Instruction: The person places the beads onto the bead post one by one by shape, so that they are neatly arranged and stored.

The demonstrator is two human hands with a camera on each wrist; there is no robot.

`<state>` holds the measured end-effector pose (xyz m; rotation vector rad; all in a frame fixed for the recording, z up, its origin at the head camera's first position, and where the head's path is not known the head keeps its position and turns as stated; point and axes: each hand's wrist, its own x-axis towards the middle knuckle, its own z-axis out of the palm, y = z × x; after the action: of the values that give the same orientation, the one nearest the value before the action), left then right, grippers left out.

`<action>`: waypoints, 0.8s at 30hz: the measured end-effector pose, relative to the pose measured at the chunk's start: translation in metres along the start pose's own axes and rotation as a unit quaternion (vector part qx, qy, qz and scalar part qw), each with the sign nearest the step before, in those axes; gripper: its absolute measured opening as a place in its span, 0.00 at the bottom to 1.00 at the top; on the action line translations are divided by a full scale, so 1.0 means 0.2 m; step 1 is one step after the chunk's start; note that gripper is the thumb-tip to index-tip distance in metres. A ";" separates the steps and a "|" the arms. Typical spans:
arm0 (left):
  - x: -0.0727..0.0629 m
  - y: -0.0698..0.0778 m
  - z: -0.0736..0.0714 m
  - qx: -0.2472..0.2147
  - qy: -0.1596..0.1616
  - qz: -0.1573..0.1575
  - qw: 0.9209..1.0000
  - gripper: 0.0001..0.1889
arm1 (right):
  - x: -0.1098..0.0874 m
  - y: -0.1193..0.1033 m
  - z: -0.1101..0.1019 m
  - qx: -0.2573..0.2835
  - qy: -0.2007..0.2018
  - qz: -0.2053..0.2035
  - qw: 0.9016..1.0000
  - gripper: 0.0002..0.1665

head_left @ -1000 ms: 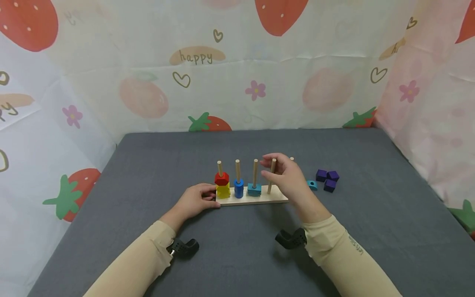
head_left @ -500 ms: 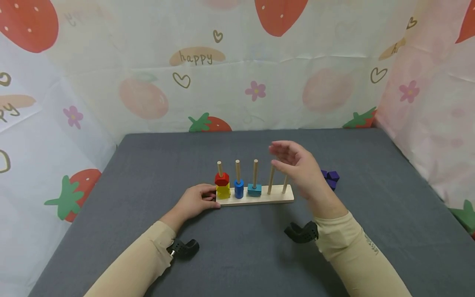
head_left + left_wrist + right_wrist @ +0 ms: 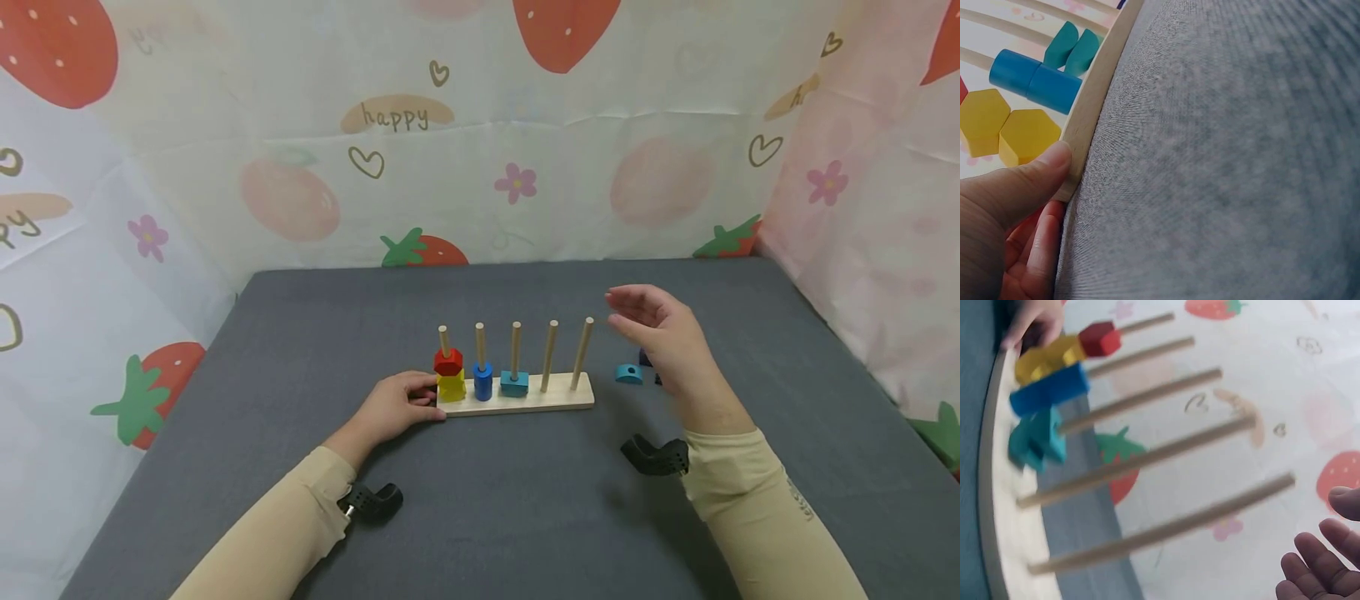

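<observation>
A wooden peg board (image 3: 558, 400) with a row of upright pegs lies mid-table. At its left end my left hand (image 3: 393, 407) grips the board; in the left wrist view the thumb (image 3: 1054, 156) presses the edge and the other fingers curl below the corner. A red block (image 3: 447, 362) tops two yellow hexagonal blocks (image 3: 1029, 134) on the first peg. Blue cylinders (image 3: 482, 382) and teal blocks (image 3: 514, 383) fill the bases of the following pegs; the two right pegs are bare. My right hand (image 3: 671, 337), holding nothing, hovers right of the board, fingers loosely bent.
A loose teal block (image 3: 628, 373) with a rounded top lies right of the board. Purple blocks (image 3: 644, 358) beside it are mostly hidden behind the right hand. The grey tablecloth (image 3: 495, 517) runs back to a fruit-printed curtain (image 3: 570, 208).
My right hand has moved right, away from the pegs and past the board's end, uncovering the last peg and the loose teal block. The left hand and the board have stayed put.
</observation>
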<state>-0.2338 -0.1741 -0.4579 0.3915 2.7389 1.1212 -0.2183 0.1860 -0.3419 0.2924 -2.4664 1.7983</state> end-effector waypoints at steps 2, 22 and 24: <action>0.00 0.00 0.00 -0.001 0.000 -0.001 1.000 0.30 | 0.00 0.05 -0.03 -0.027 0.005 0.016 0.999 0.25; -0.01 0.01 -0.01 -0.001 -0.003 -0.005 1.000 0.31 | 0.01 0.45 -0.07 -0.131 -0.031 0.121 0.984 0.21; -0.01 0.01 -0.01 -0.002 -0.004 -0.007 1.000 0.31 | 0.00 0.46 -0.06 -0.135 -0.039 0.125 0.982 0.22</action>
<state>-0.2317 -0.1739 -0.4548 0.3743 2.7270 1.1182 -0.2373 0.2246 -0.4231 0.0365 -2.8718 1.5231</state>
